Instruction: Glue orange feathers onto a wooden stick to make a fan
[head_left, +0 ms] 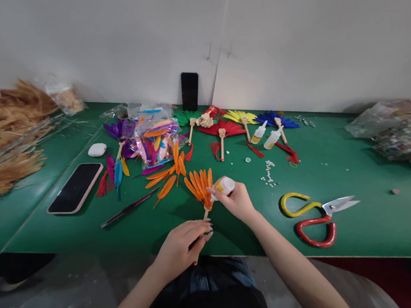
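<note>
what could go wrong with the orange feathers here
The small white squeeze bottle, tilted in the right hand, might overdispense and mat the orange feather fan. Drips might reach the left hand below. The loose orange feathers lie close to the fan, so one could stick where it isn't wanted.

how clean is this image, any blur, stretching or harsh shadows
Head view: wide-lens look, forearms seem stretched toward the bottom; head view: soft, dim shadows on the green tabletop around the bare left hand and bare right hand; head view: clear plastic bags at the right look smeared, the red-and-yellow-handled metal scissors crisper
</note>
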`<state>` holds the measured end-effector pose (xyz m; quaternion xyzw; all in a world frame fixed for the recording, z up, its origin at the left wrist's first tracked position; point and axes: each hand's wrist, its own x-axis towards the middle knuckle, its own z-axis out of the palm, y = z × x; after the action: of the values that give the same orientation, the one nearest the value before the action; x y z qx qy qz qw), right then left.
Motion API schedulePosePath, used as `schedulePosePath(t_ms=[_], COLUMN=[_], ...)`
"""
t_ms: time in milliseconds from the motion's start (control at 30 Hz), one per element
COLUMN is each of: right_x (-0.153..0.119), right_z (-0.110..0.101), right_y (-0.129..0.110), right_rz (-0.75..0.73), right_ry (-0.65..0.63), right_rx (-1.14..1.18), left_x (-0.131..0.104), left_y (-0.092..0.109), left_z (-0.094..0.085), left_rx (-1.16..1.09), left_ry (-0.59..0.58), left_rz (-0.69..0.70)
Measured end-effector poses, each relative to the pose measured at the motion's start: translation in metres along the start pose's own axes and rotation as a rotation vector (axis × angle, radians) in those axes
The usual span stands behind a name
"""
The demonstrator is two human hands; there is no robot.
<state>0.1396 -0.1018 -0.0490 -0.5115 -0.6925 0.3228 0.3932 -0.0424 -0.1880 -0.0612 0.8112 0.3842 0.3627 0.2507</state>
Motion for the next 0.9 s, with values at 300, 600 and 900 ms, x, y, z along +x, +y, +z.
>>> schedulePosePath(t_ms=[300, 600, 900], right_x=[-0.0013, -0.0002, -0.0014], right_z=[0.0011, -0.0032, 0.0005], right_y=[-0.0043, -0.0031, -0.0067], right_rz=[-0.009, -0.033, -0.034], right_ry=[-0.021, 0.032, -0.043], right_rx=[0.0, -0.057, -0.01], left_x=[0.0018, -0.0001, -0.0005], left_y=[0.0015, 0.0002, -0.0009], left_z=[-0.0021, 0.0, 0.0], left_rx=[0.001, -0.012, -0.022], left_ry=[-0.007, -0.012, -0.025], left_rz=[0.007, -0.017, -0.024])
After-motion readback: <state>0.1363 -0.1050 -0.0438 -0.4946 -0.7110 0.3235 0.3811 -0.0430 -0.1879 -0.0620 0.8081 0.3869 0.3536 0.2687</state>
